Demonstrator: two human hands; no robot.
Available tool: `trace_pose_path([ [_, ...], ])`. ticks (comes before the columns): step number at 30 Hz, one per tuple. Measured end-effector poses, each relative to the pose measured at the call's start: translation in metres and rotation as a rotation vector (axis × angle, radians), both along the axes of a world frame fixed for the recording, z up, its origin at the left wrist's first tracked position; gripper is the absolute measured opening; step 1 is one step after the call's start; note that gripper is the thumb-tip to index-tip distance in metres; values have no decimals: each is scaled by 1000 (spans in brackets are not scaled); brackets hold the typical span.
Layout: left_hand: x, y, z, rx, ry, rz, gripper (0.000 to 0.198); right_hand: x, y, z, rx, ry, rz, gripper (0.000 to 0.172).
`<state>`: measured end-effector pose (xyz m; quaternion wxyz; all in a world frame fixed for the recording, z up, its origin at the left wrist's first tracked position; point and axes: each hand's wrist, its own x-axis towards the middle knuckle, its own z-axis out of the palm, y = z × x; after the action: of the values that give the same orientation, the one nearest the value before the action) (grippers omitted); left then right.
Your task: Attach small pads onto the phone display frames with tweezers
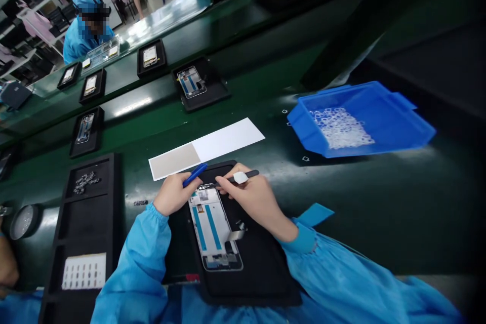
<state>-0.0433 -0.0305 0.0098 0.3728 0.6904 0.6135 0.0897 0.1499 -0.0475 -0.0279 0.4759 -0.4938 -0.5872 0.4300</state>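
Work centres on an open phone frame (214,228) lying inner face up on a black mat (258,273) right in front of the person. The left hand (172,195) is curled closed around a blue stick (195,174), and the right hand (258,202) pinches a dark stylus (241,177) with a white tab, pen-fashion. Both tips meet at the frame's top edge. A flex ribbon (237,234) lies loose beside the frame's right side, so the assembly looks partway through, with the top area in hand and the lower part not yet closed up; what the tips touch is too small to tell. A blue bin (395,116) of clear pieces (341,129) sits well apart to the right, and a compartment tray (87,223) with small metal parts (86,182) stands to the left.
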Motion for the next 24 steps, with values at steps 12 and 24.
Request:
trace_pose_path([
  [12,5,4,6,-32,118,-55,27,-2,-2,1,70,-151,-8,30],
  [24,9,5,5,-15,167,-77,23,-2,-1,2,67,-190,-6,30],
])
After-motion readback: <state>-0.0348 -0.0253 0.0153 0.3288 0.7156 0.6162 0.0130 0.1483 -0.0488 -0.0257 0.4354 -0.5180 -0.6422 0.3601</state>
